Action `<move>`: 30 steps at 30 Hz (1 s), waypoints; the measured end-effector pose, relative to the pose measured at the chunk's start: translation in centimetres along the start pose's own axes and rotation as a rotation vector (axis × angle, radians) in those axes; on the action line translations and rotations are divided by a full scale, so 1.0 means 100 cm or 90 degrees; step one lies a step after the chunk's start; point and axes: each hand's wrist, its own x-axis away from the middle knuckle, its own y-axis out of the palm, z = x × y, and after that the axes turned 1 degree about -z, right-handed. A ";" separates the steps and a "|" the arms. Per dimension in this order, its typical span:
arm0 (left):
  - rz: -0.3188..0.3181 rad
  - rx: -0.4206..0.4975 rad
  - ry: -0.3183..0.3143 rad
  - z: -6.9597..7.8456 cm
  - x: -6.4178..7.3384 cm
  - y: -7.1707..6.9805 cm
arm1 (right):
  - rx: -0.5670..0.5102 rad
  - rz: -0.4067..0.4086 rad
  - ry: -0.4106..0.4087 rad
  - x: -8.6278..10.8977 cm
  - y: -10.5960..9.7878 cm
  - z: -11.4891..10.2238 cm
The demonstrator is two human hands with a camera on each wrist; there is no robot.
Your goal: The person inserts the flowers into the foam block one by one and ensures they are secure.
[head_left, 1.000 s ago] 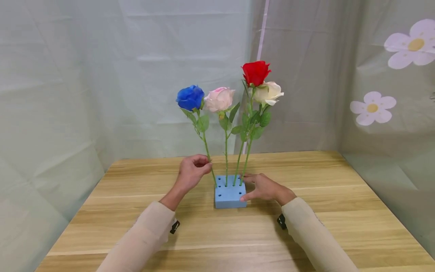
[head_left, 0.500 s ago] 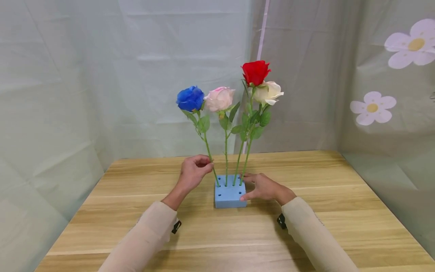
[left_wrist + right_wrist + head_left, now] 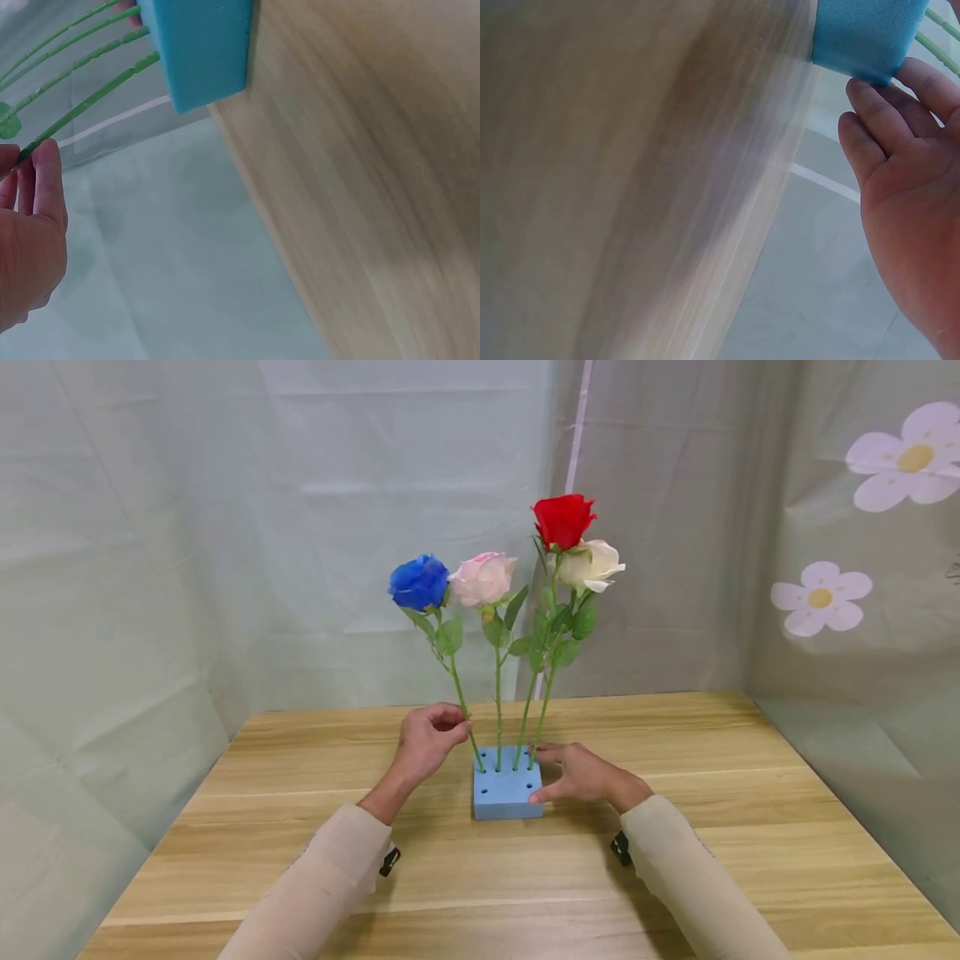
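Note:
My left hand (image 3: 426, 743) pinches the green stem of a blue artificial rose (image 3: 418, 583) between thumb and fingers. That stem's lower end meets a hole in the left of a light blue foam block (image 3: 508, 810); how deep it sits is hidden. Across the block's right side, my right hand (image 3: 587, 773) holds it, thumb at the front corner and fingers at the back. A pink rose (image 3: 483, 579), a red rose (image 3: 564, 521) and a cream rose (image 3: 594, 565) stand in the same row of holes. In the left wrist view, the pinched stem (image 3: 94, 99) leans from the block.
Further holes show in the block's top, at front and back. The block stands on a wood-grain table (image 3: 300, 827). Grey-green curtains (image 3: 375, 468) hang behind, with printed flowers at the right.
The blue rose's stem end has shifted slightly right, from the block's left edge onto a hole, and its bloom sits a little lower. My left hand moved slightly right; my right hand stayed put.

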 end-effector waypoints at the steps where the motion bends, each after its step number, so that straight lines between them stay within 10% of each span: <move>1: 0.000 -0.001 -0.002 -0.001 0.000 0.000 | 0.001 0.000 0.000 0.000 0.000 0.000; 30: -0.014 -0.086 0.002 -0.014 0.005 0.013 | 0.001 -0.004 -0.004 0.000 0.001 0.002</move>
